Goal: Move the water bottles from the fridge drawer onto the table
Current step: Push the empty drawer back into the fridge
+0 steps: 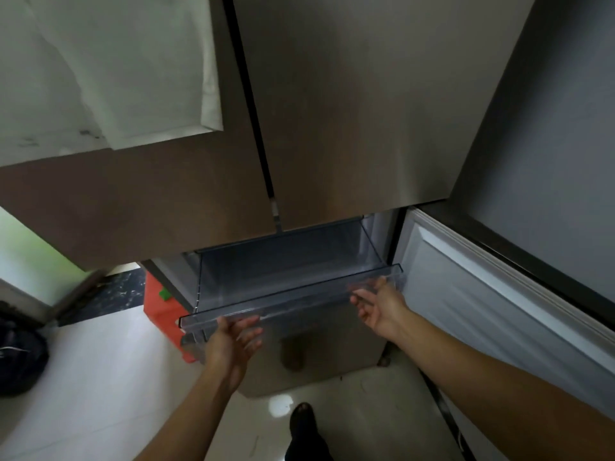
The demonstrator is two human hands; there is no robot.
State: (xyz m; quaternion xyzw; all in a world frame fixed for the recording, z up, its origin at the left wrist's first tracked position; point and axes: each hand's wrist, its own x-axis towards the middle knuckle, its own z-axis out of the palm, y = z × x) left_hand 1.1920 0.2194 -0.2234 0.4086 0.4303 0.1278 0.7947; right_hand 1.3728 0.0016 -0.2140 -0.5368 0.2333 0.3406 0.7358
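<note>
Checker: Bottles located?

Labeller: None seen. Drawer (299, 296) is pulled out of the open lower compartment of the fridge (332, 111). It is clear plastic, and what is shown of its inside looks bare. The rear part is hidden under the upper doors, so bottles there cannot be ruled out. Desk not in view.

Checker: Hands?

Labeller: Both are placed at the drawer's front lip. Left hand (233, 341) is turned palm up near the lip's left end, fingers (248, 324) fairly straight and slid under the lip, seen blurred through the plastic; nothing is gripped. Right hand (379, 307) is set at the right end, thumb laid against the rim, fingers curled beneath; the lip is judged to be pinched.

Checker: Handling?

Labeller: Drawer is judged stiff, light when empty, brittle at the thin lip; best held at both ends of the lip. Bottles, if found, are expected to be smooth, cold, perhaps wet with condensation, so slippery; moderately heavy when full. Grip is advised round the mid-body, not the cap.

Checker: Surroundings?

Labeller: Lower door (482, 311) is swung open at right, red object (159, 311) sits beside the fridge at left, shoe (301, 417) is on the pale floor (100, 377).
</note>
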